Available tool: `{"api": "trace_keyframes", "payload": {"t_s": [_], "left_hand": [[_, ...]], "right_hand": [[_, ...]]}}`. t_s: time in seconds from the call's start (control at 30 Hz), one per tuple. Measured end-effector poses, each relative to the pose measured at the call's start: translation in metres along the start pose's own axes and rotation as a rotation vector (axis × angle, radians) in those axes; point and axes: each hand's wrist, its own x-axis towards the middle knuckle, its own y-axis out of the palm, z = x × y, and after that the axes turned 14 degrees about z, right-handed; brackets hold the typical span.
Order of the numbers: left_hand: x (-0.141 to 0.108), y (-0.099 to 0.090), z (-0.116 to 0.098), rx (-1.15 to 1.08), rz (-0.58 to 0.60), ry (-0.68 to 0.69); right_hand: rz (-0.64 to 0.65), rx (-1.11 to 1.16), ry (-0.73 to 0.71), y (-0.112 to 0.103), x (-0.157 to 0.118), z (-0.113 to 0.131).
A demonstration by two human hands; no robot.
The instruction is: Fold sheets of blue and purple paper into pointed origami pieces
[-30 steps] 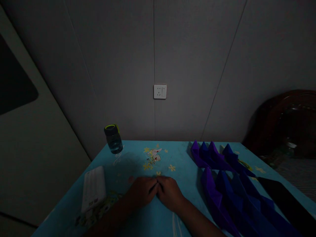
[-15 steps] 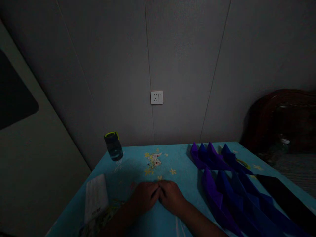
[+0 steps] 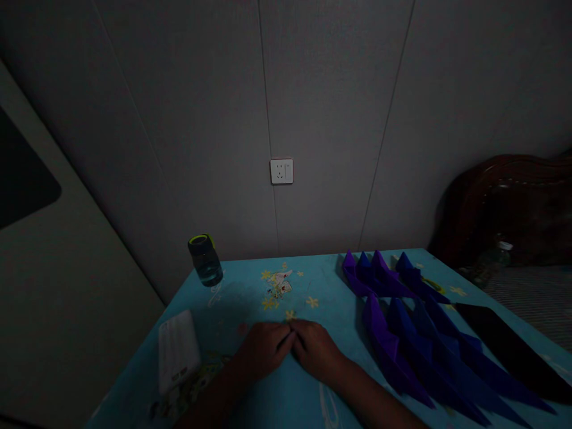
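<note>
My left hand and my right hand rest together on the blue flowered tablecloth, knuckles touching. Both are closed with the fingers curled in, and nothing shows in either of them. To the right of my right hand lie several folded paper boats, purple and blue. A purple boat is the nearest one, and a blue boat sits close beside it. Behind them stands a second row, with a purple boat at its left end. The light is dim.
A white power bank lies at the left. A dark water bottle with a yellow-green rim stands at the back left. A black flat slab lies right of the boats. Beyond the table is a dark wooden headboard.
The view has shifted slightly, and the scene looks a little brighter. Both hands stay together in nearly the same place; the boats have not been moved.
</note>
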Motion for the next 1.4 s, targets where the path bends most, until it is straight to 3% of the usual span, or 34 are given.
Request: {"api": "trace_keyframes", "payload": {"t_s": [0.07, 0.17, 0.27, 0.33, 0.43, 0.53, 0.77, 0.97, 1.07, 1.2, 1.33, 1.4], "left_hand": [[-0.001, -0.001, -0.002, 0.004, -0.011, 0.021], [-0.002, -0.002, -0.004, 0.037, -0.017, 0.023], [-0.002, -0.003, -0.005, 0.086, -0.023, 0.008], [-0.001, -0.002, -0.006, 0.098, -0.019, 0.014], [0.0, -0.002, -0.008, 0.09, -0.008, 0.018], [0.001, -0.002, -0.008, 0.069, 0.015, 0.013], [0.0, -0.003, -0.008, -0.17, 0.007, -0.006], [0.002, 0.003, -0.016, -0.742, -0.206, -0.078], [0.005, -0.001, -0.017, -0.887, -0.339, -0.077], [0.009, -0.008, -0.01, -0.98, -0.468, -0.133], [0.009, -0.005, 0.002, -0.877, -0.528, -0.24], [0.008, -0.001, 0.006, -0.804, -0.525, -0.276]], "right_hand": [[-0.032, -0.003, -0.04, -0.005, -0.018, 0.007], [-0.178, -0.251, -0.024, -0.009, -0.06, 0.003], [-0.431, -0.606, 0.011, -0.011, -0.109, -0.026], [-0.542, -0.811, 0.12, -0.013, -0.14, -0.05], [-0.528, -0.994, 0.256, -0.015, -0.172, -0.076], [-0.475, -1.044, 0.298, -0.015, -0.184, -0.083], [-0.589, -0.963, 0.209, -0.023, -0.155, -0.057], [-0.561, -0.721, -0.026, -0.018, -0.089, -0.016], [-0.476, -0.562, -0.117, -0.017, -0.049, 0.001], [-0.366, -0.363, -0.203, -0.02, -0.015, 0.015], [-0.217, -0.231, -0.306, -0.023, -0.009, 0.018], [-0.224, -0.142, -0.3, -0.023, -0.01, 0.015]]}}
